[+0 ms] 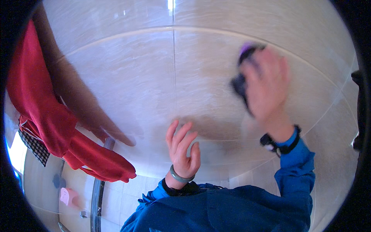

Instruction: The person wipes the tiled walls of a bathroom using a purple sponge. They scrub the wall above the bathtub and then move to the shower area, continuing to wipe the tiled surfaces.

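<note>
My right hand [266,87] is raised against a glossy, marbled tile wall [130,81]. It grips a dark item with a purple part [246,52], perhaps a cloth or brush. Motion blur hides its exact kind, and my fingers cover much of it. Lower and nearer my body, my left hand [184,148] is held up before the wall. Its fingers are spread and hold nothing. A green bangle [179,175] circles that wrist. A black band with a small device [269,142] is on my right wrist.
A red garment [61,124] hangs along the left, with a black-and-white patterned cloth [34,146] beneath it. Beyond a dark floor-level strip [97,200] stands a pink stool [68,197]. Pale floor tiles [130,188] show below. Something dark [361,113] hangs at the right edge.
</note>
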`<state>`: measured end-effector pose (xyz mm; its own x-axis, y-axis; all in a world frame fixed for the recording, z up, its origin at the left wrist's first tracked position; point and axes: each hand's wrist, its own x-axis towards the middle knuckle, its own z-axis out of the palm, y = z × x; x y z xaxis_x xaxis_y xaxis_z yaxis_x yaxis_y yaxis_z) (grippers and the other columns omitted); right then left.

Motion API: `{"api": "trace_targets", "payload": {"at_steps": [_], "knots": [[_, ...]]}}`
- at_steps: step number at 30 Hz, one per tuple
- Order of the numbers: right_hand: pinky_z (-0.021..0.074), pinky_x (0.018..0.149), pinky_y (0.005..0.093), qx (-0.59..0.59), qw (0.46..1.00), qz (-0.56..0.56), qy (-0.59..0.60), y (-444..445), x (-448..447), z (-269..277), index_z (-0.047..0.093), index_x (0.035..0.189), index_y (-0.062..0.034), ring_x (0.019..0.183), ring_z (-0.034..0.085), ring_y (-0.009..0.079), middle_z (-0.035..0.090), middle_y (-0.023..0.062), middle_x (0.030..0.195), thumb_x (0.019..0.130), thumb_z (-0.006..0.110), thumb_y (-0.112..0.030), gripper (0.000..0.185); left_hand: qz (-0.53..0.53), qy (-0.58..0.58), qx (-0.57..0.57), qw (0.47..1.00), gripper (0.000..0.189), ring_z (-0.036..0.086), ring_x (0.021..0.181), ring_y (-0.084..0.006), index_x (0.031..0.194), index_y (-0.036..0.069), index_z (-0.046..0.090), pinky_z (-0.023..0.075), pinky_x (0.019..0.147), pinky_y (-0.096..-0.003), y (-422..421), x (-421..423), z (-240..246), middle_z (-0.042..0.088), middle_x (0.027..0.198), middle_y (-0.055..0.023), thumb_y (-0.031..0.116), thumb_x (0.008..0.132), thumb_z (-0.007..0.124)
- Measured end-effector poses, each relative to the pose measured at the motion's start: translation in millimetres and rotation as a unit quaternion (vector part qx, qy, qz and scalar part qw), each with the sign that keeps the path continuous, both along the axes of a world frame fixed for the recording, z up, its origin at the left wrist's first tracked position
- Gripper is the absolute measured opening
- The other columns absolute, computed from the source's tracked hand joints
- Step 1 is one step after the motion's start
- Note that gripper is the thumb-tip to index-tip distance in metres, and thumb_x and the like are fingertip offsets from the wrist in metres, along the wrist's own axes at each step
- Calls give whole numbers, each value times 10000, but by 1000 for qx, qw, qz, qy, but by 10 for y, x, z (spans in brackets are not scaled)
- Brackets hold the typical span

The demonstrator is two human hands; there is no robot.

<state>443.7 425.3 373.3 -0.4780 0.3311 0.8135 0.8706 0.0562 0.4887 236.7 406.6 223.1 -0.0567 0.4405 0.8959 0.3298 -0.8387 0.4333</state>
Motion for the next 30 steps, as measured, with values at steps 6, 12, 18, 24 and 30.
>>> {"api": "trace_targets", "payload": {"at_steps": [6, 12, 18, 24, 30], "knots": [[282, 1092, 475, 13, 997, 73, 8, 139, -335, 327, 550, 1259, -130, 1315, 399, 283, 494, 98, 1355, 776, 653, -219, 501, -2, -11, 2, 1000, 339, 394, 1280, -426, 1071, 25, 594, 315, 1052, -496, -37, -98, -12, 572, 1243, -182, -61, 746, 552], [271, 1098, 443, -199, 918, 194, -282, 151, -936, -721, 621, 1163, -73, 1310, 415, 222, 534, 55, 1339, 839, 523, -277, 395, 34, -33, 9, 999, 341, 399, 1273, -429, 1074, 16, 589, 307, 1055, -505, -69, -272, 36, 571, 1242, -186, -66, 747, 537], [301, 1065, 417, -32, 973, 184, -135, 273, -908, 174, 629, 1157, -118, 1252, 474, 210, 548, 57, 1303, 768, 636, -214, 400, 42, -46, -1, 998, 355, 407, 1270, -432, 1070, 7, 587, 317, 1050, -500, -130, -361, 40, 576, 1233, -187, -85, 732, 534], [328, 1064, 421, 8, 956, 271, -109, 531, -1322, 474, 622, 1161, -66, 1250, 466, 241, 542, 97, 1301, 714, 681, -158, 460, 47, -61, 3, 997, 348, 404, 1275, -429, 1060, 8, 584, 301, 1059, -500, -170, -408, 15, 577, 1228, -189, -79, 728, 527], [329, 1074, 411, -177, 896, 264, -312, 378, -1692, -525, 649, 1112, -61, 1273, 454, 242, 552, 101, 1307, 792, 559, -199, 360, 89, -113, 39, 989, 292, 395, 1285, -423, 1049, 19, 573, 263, 1077, -513, -185, -569, -29, 587, 1213, -192, -22, 766, 513]]}}
